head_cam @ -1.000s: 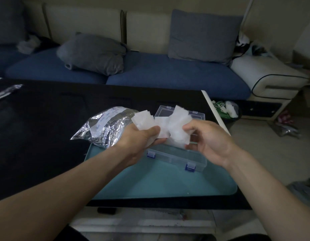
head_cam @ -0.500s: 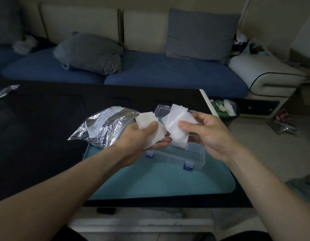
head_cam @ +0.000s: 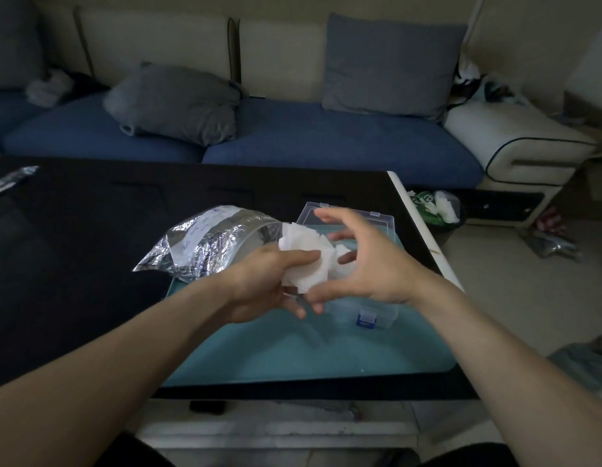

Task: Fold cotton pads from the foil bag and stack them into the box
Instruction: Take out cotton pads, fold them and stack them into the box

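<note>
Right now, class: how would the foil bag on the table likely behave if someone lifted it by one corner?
The foil bag is deeply crinkled and slumped, so it would probably flop, not hold its shape. Its mouth gapes open beside the left hand, so pads inside might spill. It looks thin and probably light.

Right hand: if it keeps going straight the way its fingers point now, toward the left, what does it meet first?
Most likely the cotton pads gripped in the left hand. The right hand is open, its fingers spread just beside that bundle, over the box. Depth is unclear from one view, so it might pass slightly behind the pads.
</note>
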Demonstrator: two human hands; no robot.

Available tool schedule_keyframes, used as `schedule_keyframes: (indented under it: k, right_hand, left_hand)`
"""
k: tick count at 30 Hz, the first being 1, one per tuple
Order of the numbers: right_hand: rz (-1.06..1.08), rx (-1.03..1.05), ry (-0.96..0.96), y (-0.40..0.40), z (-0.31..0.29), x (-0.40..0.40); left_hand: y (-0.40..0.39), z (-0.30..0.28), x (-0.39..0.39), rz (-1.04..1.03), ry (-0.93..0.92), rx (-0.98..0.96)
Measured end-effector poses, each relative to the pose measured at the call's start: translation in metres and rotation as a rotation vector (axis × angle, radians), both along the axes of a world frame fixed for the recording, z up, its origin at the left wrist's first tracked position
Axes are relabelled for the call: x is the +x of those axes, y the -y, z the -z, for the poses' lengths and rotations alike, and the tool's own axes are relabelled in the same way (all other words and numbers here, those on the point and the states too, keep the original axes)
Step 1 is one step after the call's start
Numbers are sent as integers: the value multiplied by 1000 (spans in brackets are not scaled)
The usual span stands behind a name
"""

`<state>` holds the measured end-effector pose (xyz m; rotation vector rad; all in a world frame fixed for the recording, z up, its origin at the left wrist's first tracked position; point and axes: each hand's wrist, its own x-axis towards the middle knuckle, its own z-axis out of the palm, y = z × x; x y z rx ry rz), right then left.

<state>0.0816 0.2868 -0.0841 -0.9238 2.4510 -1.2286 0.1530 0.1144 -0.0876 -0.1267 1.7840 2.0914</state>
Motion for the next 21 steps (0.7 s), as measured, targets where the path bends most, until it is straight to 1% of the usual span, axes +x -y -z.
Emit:
schedule_keyframes:
  k: [2, 4, 7, 10, 13, 16, 18, 21]
  right_hand:
    - [-128, 89, 23, 2, -2, 6]
    - [-164, 127, -64, 10, 0, 12]
    - [-177, 59, -180, 23, 1, 20]
    - [-199, 7, -220, 27, 1, 24]
    - [-182, 49, -280, 27, 0, 21]
    - [-91, 46, -334, 23, 0, 15]
    - [-97, 20, -310, 21, -1, 14]
    - [-164, 64, -252, 19, 1, 13]
  left_hand:
    - [0, 1, 1, 51, 35, 52]
    - [-3, 1, 1, 77, 35, 176]
    - [-2, 2, -1, 51, 40, 372]
    - [5, 3, -3, 85, 47, 467]
    - [6, 4, -4, 74, 68, 419]
    - [6, 8, -5, 86, 65, 377]
    - [6, 11, -5, 112, 53, 353]
    - [4, 10, -5, 115, 47, 331]
